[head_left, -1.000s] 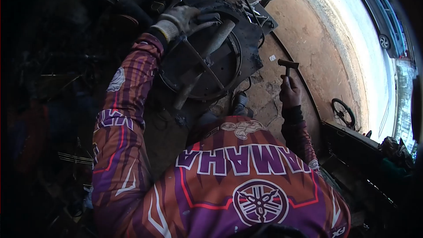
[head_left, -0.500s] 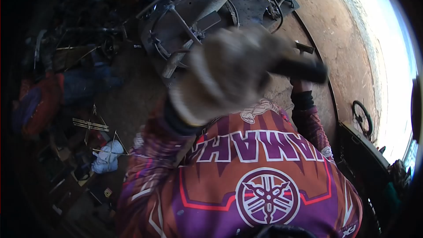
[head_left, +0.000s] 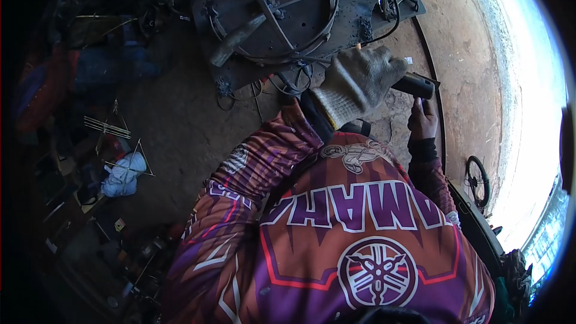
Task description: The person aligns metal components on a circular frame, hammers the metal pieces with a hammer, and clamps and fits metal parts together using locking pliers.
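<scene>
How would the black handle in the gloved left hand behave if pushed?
The black handle is probably stiff, jutting straight from the left hand. Its rounded sides suggest it could roll if set down. Its smooth-looking surface might slip in a grip.

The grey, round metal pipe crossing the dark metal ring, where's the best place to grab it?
Grip the pipe probably by its near end, coming from the view's lower left: there its narrow shaft pokes past the ring, likely leaving room for fingers.
</scene>
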The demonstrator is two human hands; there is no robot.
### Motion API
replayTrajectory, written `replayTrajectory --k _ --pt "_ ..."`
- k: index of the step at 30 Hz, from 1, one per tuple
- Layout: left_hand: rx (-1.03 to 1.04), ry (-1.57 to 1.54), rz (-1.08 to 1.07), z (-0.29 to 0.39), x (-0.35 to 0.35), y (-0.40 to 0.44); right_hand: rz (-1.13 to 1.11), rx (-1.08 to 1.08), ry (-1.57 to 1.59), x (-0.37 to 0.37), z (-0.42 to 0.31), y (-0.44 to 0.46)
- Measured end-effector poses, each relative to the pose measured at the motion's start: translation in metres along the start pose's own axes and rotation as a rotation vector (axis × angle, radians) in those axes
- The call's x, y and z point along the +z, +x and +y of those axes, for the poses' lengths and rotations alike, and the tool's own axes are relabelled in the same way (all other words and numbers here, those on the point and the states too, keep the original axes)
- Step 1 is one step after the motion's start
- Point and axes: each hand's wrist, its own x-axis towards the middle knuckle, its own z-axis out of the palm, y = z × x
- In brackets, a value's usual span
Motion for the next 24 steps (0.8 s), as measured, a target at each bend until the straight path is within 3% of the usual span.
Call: replayTrajectory --k 8,10,14,20,24 --pt "0.046 -0.213 0.123 -0.005 0.0 0.021 0.043 -0.001 -0.059 0.025 -0.01 -0.01" --pt "-0.013 -0.154 0.031 -0.009 -0.004 0.024 0.048 -0.025 -0.059 0.033 -0.017 -0.015" --pt "-0.021 -0.19 0.043 -0.011 0.005 0.026 0.081 -0.043 -0.043 0.033 -0.026 -0.02" --pt "-0.128 0.019 0.211 -0.003 0.012 0.033 0.041 -0.03 -0.091 0.022 -0.034 0.006" --pt "-0.18 0.03 0.105 -0.004 0.016 0.034 -0.032 -0.046 -0.084 0.013 -0.045 0.038"
